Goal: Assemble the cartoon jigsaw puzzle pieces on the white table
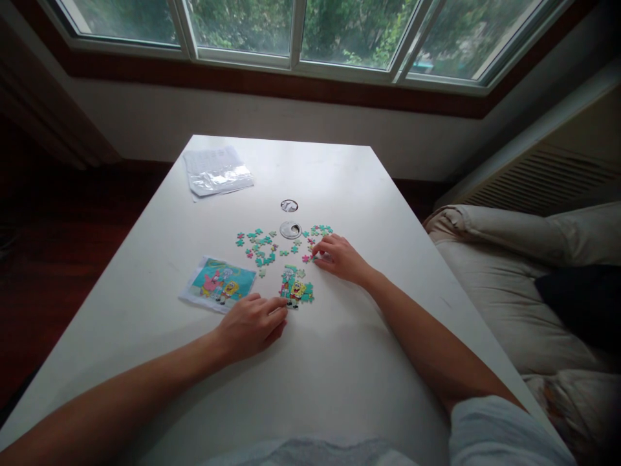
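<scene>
One joined puzzle section (297, 288): flat on the white tabletop (339, 362), between the two hands; shows a yellow square figure beside a taller teal figure; outer edge irregular.
Left hand (253, 323): palm down, released, fingers loosely bent; a fingertip rests at the lower left edge of the joined section.
Right hand (338, 259): fingers bent, fingertips down among loose pieces beyond the joined section; whether a piece is pinched, cannot tell.
Red piece (305, 258): just beside the right fingertips.
Loose pieces (268, 239): scattered beyond the joined section, mostly teal and pale green, several red or pink; some touch or overlap.
Picture sheet (224, 283): left of the joined section, near the left hand; three cartoon figures on teal, pale border.
Metal disc (287, 228): round, beyond the loose pieces, near their upper edge.
Round opening (290, 206): in the tabletop, just past the disc.
Plastic packet (218, 171): far left corner of the tabletop, shiny, over pale paper.
Sofa (480, 298): right of the tabletop, beige, dark cloth on it.
Window (242, 26): beyond the far edge, white frames, greenery outside.
</scene>
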### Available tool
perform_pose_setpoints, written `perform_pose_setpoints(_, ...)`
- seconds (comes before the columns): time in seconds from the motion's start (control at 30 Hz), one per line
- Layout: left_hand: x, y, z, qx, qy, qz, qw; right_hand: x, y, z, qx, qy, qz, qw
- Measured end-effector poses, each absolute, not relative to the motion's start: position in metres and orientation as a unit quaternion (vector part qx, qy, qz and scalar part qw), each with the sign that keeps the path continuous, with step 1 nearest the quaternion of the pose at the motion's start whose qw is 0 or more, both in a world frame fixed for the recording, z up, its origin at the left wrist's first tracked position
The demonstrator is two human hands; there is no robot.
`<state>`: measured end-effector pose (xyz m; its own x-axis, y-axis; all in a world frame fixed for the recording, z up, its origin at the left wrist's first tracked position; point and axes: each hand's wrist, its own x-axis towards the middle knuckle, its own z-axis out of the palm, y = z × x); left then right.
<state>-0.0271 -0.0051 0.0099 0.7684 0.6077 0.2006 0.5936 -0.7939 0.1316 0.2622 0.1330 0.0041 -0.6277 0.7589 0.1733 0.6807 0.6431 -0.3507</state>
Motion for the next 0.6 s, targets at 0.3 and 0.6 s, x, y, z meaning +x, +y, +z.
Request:
perform_pose_setpoints(0.3, -0.031, 0.002, 0.01, 0.914, 0.382, 0.135, 0.017, 0.261, 0.137, -0.013, -0.451, -0.856, 0.106, 0.231)
perform_pose_setpoints(0.6, -0.047, 0.027, -0.003, 0.872, 0.455, 0.177, -0.008, 0.253, 0.132, -0.017, -0.446, -0.862, 0.081, 0.229)
